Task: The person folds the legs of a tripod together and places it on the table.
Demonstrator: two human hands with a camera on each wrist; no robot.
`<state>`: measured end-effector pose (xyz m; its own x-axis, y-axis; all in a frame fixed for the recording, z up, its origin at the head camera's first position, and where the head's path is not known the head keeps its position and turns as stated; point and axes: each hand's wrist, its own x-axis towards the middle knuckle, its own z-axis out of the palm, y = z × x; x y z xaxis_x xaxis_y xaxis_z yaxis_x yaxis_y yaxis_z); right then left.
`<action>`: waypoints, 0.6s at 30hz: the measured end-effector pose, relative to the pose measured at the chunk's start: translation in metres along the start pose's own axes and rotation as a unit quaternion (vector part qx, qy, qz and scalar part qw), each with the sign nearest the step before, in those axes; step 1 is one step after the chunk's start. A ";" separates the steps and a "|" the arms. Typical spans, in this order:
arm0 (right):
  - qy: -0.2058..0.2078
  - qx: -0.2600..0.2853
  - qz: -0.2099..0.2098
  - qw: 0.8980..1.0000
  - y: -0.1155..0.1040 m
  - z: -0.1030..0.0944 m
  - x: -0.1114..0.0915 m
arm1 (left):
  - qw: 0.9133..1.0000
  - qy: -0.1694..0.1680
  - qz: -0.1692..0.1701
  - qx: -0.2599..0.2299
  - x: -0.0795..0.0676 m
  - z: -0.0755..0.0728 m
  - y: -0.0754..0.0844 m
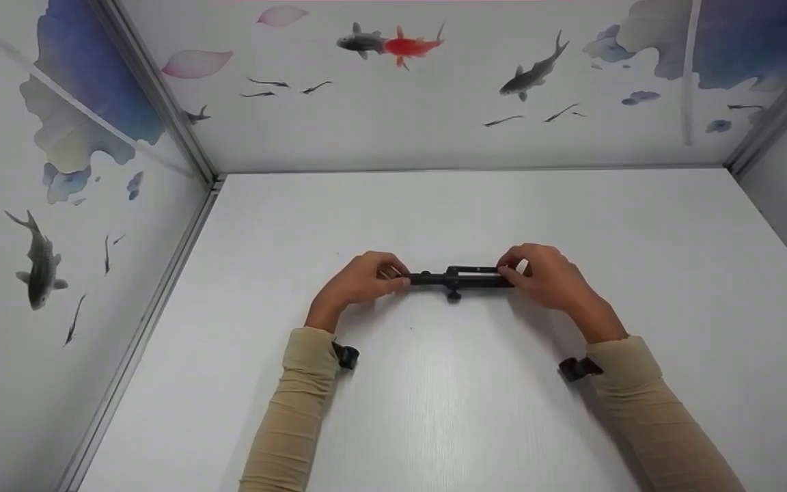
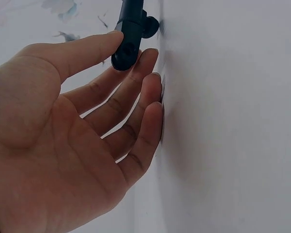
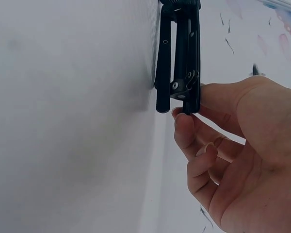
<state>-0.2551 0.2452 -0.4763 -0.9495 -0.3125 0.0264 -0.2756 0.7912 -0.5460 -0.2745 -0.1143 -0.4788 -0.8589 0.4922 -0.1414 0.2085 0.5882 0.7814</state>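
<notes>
A small black folding tripod [image 1: 453,279] lies sideways across the middle of the white table, its legs folded along its length. A round knob [image 1: 454,296] sticks out near its centre toward me. My left hand [image 1: 368,277] pinches the narrow left end between thumb and fingers; the left wrist view shows the thumb on the rounded tip of the tripod [image 2: 127,46]. At the other end, my right hand [image 1: 545,277] grips the folded legs with thumb and fingertips. Seen from the right wrist, one leg [image 3: 163,68] stands slightly apart from the rest.
The white tabletop [image 1: 434,410] spreads around both hands. A back wall [image 1: 421,123] and a left side wall [image 1: 86,260], printed with fish and leaves, enclose it, with metal framing at the corners. Small black cameras [image 1: 347,357] sit at both wrists.
</notes>
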 end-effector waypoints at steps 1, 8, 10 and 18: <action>0.000 0.000 -0.001 1.000 0.000 0.000 0.000 | 1.000 0.000 0.001 0.001 0.000 0.000 0.000; -0.001 0.001 0.005 1.000 0.001 0.000 0.001 | 1.000 0.007 0.000 0.001 0.001 -0.001 0.001; -0.001 0.000 0.008 1.000 0.001 0.000 0.001 | 1.000 0.013 -0.001 0.008 0.001 0.000 0.001; 0.083 -0.018 -0.015 0.996 0.001 -0.010 -0.001 | 0.977 0.173 0.019 0.124 0.007 0.012 0.014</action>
